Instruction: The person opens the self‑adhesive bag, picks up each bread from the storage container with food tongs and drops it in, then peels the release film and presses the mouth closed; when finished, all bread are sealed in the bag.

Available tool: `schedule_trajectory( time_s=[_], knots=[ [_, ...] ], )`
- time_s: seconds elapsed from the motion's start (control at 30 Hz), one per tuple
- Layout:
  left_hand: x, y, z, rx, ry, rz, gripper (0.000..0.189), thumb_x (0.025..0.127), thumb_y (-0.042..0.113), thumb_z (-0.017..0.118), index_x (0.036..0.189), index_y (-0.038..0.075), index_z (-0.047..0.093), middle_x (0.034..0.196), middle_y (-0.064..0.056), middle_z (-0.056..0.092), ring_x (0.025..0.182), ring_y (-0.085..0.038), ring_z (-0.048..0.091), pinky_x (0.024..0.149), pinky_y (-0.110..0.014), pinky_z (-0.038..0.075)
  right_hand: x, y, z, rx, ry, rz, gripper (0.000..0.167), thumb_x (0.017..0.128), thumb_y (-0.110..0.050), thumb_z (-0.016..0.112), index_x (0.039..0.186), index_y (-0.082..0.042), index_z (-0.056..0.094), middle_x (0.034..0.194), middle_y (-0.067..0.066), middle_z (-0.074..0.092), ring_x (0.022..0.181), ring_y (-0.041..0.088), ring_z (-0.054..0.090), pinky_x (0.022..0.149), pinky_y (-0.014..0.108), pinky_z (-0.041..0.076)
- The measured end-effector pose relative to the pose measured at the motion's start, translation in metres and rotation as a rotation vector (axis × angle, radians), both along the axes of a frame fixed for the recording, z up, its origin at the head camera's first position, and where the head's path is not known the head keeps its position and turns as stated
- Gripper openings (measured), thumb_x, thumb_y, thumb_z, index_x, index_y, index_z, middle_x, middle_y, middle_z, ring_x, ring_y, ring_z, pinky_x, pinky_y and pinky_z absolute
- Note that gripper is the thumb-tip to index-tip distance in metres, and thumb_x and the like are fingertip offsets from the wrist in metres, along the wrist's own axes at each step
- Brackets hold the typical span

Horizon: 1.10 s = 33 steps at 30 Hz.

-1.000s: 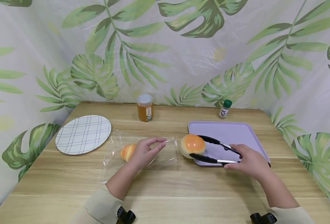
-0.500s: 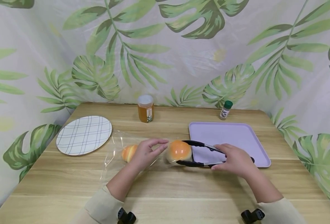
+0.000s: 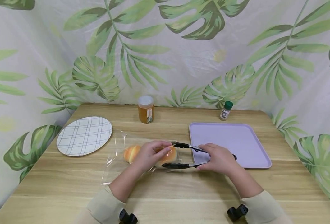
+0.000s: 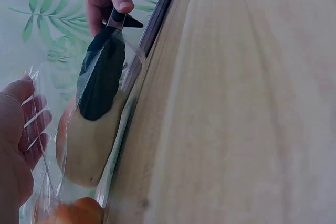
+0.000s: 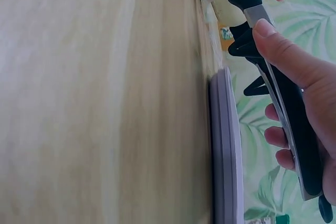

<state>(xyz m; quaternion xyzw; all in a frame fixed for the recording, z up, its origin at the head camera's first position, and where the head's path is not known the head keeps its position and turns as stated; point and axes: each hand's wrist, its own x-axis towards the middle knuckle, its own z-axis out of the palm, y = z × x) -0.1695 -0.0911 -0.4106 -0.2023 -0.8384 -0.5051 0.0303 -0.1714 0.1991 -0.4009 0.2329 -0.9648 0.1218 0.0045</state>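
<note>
My left hand [image 3: 148,155] pinches the mouth edge of a clear plastic bag [image 3: 113,171] lying on the table. Inside the bag rests a striped orange-and-cream bread roll [image 3: 130,153], partly hidden by that hand. My right hand [image 3: 219,159] grips metal tongs [image 3: 179,166] with black tips and handles. The tongs clasp a round glazed bun [image 3: 169,155] at the bag's mouth, partly behind my left fingers. In the left wrist view, clear film lies over the tong tip [image 4: 102,77] and the bun [image 4: 86,150]. The right wrist view has my thumb and fingers round the tongs [image 5: 294,129].
A lilac tray [image 3: 232,146] sits to the right, just beyond the right hand. At the left lies a white checked plate [image 3: 84,136]. Toward the back edge stand an amber jar [image 3: 146,109] with a pale lid and a green-capped seasoning bottle [image 3: 225,111].
My right hand has moved left, carrying the bun in the tongs from the tray's left edge into the bag's mouth. The left hand stays nearly in place at the bag.
</note>
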Motion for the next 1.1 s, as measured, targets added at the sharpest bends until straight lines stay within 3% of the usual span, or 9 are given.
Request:
schedule_trajectory(
  time_s=[0.17,0.4,0.7,0.87,1.1],
  knots=[
    [0.001,0.002,-0.001,0.005,0.007,0.002,0.020,0.094,0.021,0.066,0.110,0.012,0.074,0.111,-0.004,0.074,0.096,-0.014,0.068,0.081,-0.021,0.056,-0.001,-0.008,-0.001,0.012,0.001,0.013,0.085,0.066,-0.060,0.082,0.134,-0.013,0.059,0.130,0.010,0.064,0.119,0.031,0.061,0.093,0.050,0.053],
    [0.001,0.002,-0.001,-0.018,0.015,0.012,0.020,0.094,0.022,0.066,0.111,0.014,0.074,0.112,-0.002,0.074,0.095,-0.013,0.067,0.081,-0.024,0.056,-0.003,-0.013,0.000,0.015,0.001,0.030,0.085,0.066,-0.059,0.082,0.133,-0.013,0.059,0.130,0.011,0.063,0.119,0.032,0.061,0.093,0.050,0.053],
    [-0.001,0.001,-0.005,0.007,-0.023,0.000,0.021,0.094,0.021,0.066,0.112,0.012,0.073,0.116,-0.003,0.073,0.106,-0.019,0.069,0.089,-0.028,0.057,-0.004,-0.014,-0.002,0.028,-0.024,0.027,0.086,0.066,-0.061,0.082,0.133,-0.012,0.059,0.125,0.008,0.065,0.114,0.029,0.063,0.091,0.048,0.054],
    [-0.001,0.002,-0.008,0.021,0.003,-0.001,0.020,0.094,0.019,0.067,0.110,0.010,0.074,0.114,-0.005,0.073,0.105,-0.021,0.070,0.087,-0.027,0.058,-0.003,-0.013,-0.001,0.027,-0.035,0.024,0.088,0.066,-0.061,0.081,0.135,-0.011,0.058,0.127,0.010,0.064,0.115,0.031,0.063,0.091,0.049,0.054],
    [0.001,0.001,-0.005,0.031,0.015,-0.003,0.020,0.093,0.018,0.067,0.110,0.008,0.074,0.115,-0.007,0.073,0.104,-0.022,0.070,0.087,-0.028,0.058,0.002,-0.004,0.005,0.012,-0.089,-0.027,0.090,0.067,-0.060,0.081,0.138,-0.012,0.055,0.133,0.011,0.061,0.120,0.032,0.060,0.094,0.052,0.052]
  ],
)
